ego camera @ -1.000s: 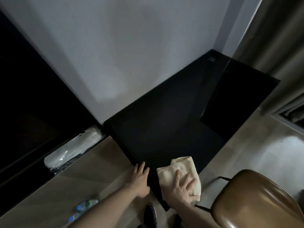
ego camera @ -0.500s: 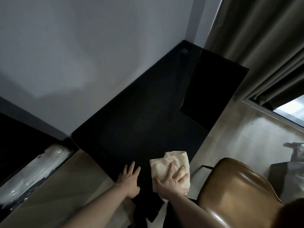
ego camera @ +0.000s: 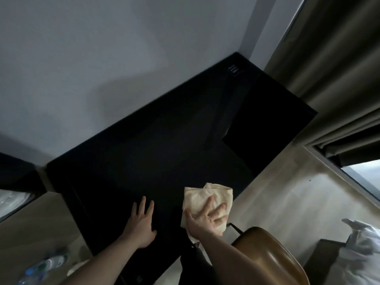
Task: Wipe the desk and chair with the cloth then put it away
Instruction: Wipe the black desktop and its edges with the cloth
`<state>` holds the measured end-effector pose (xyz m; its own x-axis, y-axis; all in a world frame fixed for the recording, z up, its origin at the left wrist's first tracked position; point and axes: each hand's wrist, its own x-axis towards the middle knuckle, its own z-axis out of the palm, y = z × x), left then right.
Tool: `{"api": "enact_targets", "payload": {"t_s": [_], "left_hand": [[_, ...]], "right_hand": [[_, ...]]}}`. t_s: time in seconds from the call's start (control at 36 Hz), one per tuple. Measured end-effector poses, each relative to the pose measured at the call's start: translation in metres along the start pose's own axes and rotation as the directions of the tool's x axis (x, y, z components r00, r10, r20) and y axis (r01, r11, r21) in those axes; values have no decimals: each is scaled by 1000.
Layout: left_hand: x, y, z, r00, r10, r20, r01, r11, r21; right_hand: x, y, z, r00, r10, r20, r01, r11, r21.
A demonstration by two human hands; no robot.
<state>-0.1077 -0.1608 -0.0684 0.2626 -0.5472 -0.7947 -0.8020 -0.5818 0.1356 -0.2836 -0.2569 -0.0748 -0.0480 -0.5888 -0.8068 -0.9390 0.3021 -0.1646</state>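
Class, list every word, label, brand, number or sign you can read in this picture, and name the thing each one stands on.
No text can be read.
Small pale panel at the far corner of the black desk: rows of marks, too small to read.
Bottles at the lower left: labels blurred, unreadable.
Cloth: no print visible.
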Motion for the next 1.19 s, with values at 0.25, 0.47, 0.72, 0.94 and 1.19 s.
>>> {"api": "enact_targets", "payload": {"t_s": [0.25, 0.47, 0.72, 0.94, 1.19], "left_hand": [[-8, 14, -2, 998, -10, 56, 13, 998, -58], [-8, 2, 12, 1000, 20, 12, -19, 1000, -5], [2, 21, 13, 999, -46, 14, 46, 999, 21], [34, 73, -13, 996, -4, -87, 9, 999, 52], [98, 193, -75, 992, 54, -113, -54, 999, 1]], "right_hand": [[10, 0, -25, 1000, -1, 31, 1, 1000, 10], [20, 5, -29, 1000, -23, -2, 23, 1000, 1], [51, 11, -60, 1000, -15, 10, 16, 1000, -17], [104, 13, -124, 998, 2, -67, 0, 999, 33], [180, 21, -217, 992, -11, -122, 18, 999, 51]]}}
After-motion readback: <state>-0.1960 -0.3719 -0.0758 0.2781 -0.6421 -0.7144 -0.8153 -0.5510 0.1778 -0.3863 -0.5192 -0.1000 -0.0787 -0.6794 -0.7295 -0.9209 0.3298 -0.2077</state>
